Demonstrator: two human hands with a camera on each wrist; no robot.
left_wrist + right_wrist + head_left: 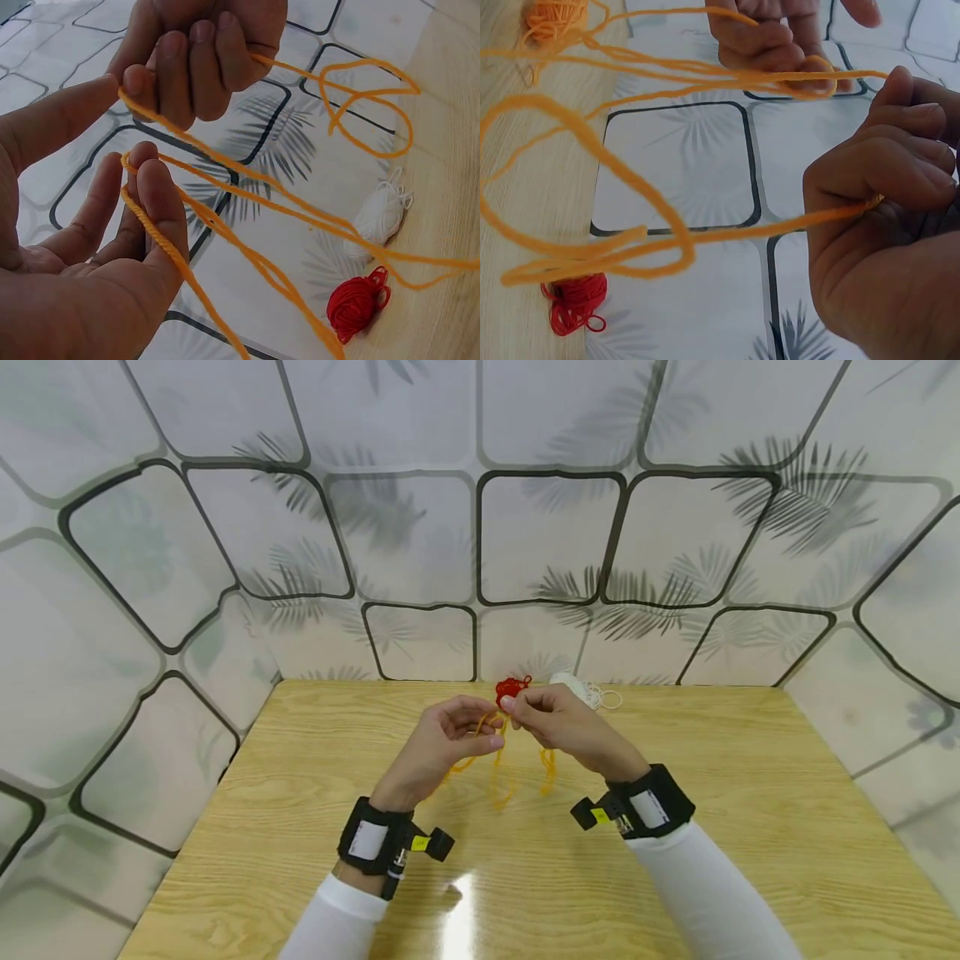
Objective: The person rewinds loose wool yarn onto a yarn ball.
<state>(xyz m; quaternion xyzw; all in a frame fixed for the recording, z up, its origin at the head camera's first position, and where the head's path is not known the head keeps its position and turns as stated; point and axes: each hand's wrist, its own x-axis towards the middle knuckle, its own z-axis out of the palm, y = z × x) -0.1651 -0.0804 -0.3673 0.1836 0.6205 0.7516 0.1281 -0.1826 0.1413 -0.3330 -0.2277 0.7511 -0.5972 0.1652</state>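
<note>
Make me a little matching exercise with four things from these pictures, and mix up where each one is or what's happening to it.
Things
1. Red yarn ball
2. Black wrist straps
3. White yarn bundle
4. Orange yarn strands

Places and states
A. Running between the left hand and the right hand
B. At the far side of the wooden table, right of the red yarn in the head view
C. Left of the white yarn in the head view
D. Fastened around the person's wrists

Right pairs: 1-C, 2-D, 3-B, 4-A
</note>
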